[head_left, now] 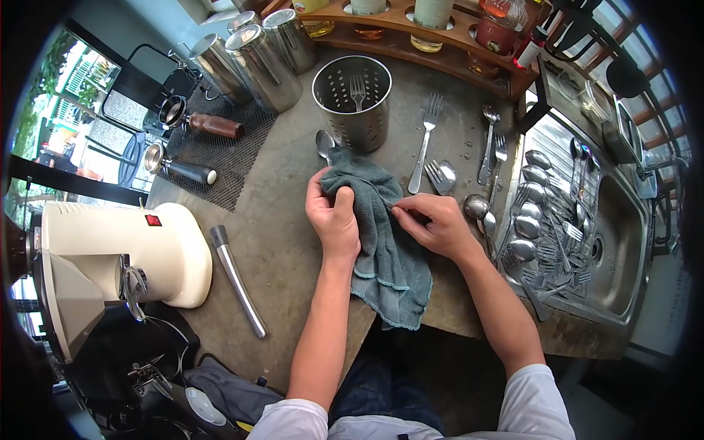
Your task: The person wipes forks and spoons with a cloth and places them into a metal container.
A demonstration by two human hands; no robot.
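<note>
My left hand (pixel 334 220) is closed on a dark green cloth (pixel 392 286), bunched at its top with the lower end hanging over the counter's front edge. The bowl of a spoon (pixel 325 142) pokes out of the cloth's upper left; folds hide its handle. With thumb and fingers my right hand (pixel 438 222) pinches the cloth's right side; whether the handle's end is also in that pinch I cannot tell. Beyond the hands stands a perforated metal cutlery holder (pixel 350 128), with a fork (pixel 357 93) upright in it.
A fork (pixel 425 143) and other cutlery lie right of the holder. Many wet spoons and forks crowd the sink's drainboard (pixel 546 136). At left are a cream grinder (pixel 125 242), a metal muddler (pixel 238 282), portafilters (pixel 209 125) and steel canisters (pixel 264 70). A wooden bottle rack (pixel 411 45) stands behind.
</note>
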